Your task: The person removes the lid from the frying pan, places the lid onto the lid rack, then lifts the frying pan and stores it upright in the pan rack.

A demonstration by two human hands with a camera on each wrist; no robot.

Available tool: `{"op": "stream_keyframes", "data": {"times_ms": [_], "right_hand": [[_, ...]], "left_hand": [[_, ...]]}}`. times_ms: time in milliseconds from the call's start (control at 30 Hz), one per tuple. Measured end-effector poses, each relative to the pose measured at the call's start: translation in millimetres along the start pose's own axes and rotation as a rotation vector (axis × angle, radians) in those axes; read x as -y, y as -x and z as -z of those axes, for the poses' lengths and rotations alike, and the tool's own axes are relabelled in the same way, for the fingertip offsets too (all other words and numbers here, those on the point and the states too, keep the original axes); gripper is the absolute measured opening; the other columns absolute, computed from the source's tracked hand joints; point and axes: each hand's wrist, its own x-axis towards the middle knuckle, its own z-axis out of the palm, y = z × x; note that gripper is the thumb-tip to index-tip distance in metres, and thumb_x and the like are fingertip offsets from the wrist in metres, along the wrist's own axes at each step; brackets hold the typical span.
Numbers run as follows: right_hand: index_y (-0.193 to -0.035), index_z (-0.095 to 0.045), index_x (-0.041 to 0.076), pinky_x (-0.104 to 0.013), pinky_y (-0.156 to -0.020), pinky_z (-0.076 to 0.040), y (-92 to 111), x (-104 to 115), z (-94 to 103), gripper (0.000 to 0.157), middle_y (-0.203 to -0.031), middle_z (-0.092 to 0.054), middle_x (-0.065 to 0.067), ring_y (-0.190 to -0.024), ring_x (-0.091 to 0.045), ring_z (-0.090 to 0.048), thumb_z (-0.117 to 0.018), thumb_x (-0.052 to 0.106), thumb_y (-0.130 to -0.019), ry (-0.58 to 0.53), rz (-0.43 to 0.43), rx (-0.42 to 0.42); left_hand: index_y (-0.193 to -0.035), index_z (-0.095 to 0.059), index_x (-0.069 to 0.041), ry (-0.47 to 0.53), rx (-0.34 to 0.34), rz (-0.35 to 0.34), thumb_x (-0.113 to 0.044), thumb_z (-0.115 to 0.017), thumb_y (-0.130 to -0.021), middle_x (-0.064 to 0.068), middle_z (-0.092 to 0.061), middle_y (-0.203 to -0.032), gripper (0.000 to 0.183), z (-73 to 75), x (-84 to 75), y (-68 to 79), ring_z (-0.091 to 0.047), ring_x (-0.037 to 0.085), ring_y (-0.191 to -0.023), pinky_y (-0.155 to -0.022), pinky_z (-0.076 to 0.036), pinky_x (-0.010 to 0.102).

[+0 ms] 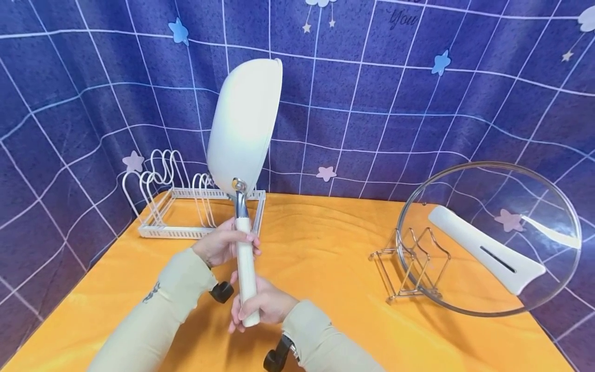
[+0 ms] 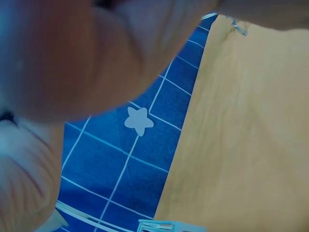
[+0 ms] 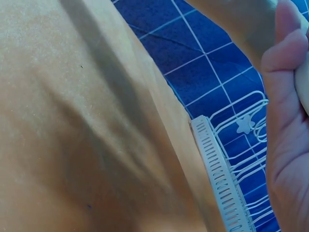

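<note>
A white frying pan (image 1: pixel 245 124) is held up on end in the head view, its bowl above and its handle (image 1: pixel 246 258) pointing down. My left hand (image 1: pixel 224 244) grips the upper handle, just below the metal neck. Lower down, my right hand (image 1: pixel 264 304) holds the handle near its end, thumb across it. The pan's inside faces away to the right and is mostly hidden. In the left wrist view my left hand (image 2: pixel 111 58) is close and blurred. The right wrist view catches my right hand (image 3: pixel 292 130) against a bit of the handle.
Behind the pan, a white dish rack (image 1: pixel 174 233) stands at the table's back left. On the right, a metal wire rack (image 1: pixel 413 294) carries a large glass lid (image 1: pixel 492 305) with a white handle (image 1: pixel 485 250). An orange cloth (image 1: pixel 321 248) covers the table before a blue curtain (image 1: pixel 353 124).
</note>
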Motion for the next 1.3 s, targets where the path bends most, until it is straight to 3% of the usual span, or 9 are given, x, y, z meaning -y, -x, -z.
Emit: {"op": "stream_keyframes", "data": {"times_ms": [300,700,1133,1300], "right_hand": [[-0.118,-0.034,0.021,-0.026,-0.059,-0.05,1,-3,-2.7,0.057,-0.068,-0.063,0.005,-0.071,-0.018,-0.07,-0.044,-0.01,-0.072,-0.009,-0.013,-0.012],[-0.116,-0.033,0.022,-0.027,-0.061,-0.051,3,-12,0.2,0.058,-0.066,-0.064,0.006,-0.07,-0.015,-0.069,-0.046,-0.009,-0.069,0.043,-0.077,-0.086],[-0.106,-0.034,0.018,-0.025,-0.059,-0.051,7,-14,2.5,0.049,-0.066,-0.063,0.004,-0.064,-0.015,-0.067,-0.046,-0.01,-0.068,0.086,-0.091,-0.105],[-0.101,-0.028,0.017,-0.025,-0.058,-0.052,6,-16,3.5,0.046,-0.065,-0.063,0.005,-0.063,-0.013,-0.068,-0.047,-0.009,-0.069,0.1,-0.106,-0.104]], "left_hand": [[-0.1,-0.04,-0.009,0.007,0.012,0.01,0.009,-0.039,-0.09,0.001,-0.072,-0.087,0.021,1.7,3.2,2.3,-0.07,0.017,-0.081,-0.08,-0.057,0.031],[-0.102,-0.032,-0.011,-0.099,-0.053,0.086,0.004,-0.047,-0.086,0.0,-0.072,-0.085,0.027,-1.0,8.4,3.6,-0.07,0.016,-0.081,-0.081,-0.058,0.033],[-0.106,-0.034,-0.01,-0.093,-0.042,0.149,0.006,-0.044,-0.089,0.002,-0.073,-0.092,0.025,3.4,10.3,6.8,-0.07,0.016,-0.089,-0.087,-0.055,0.034],[-0.108,-0.03,-0.009,-0.102,-0.067,0.172,0.003,-0.046,-0.089,0.0,-0.073,-0.093,0.027,4.1,11.8,8.8,-0.07,0.016,-0.09,-0.084,-0.055,0.033]]}}
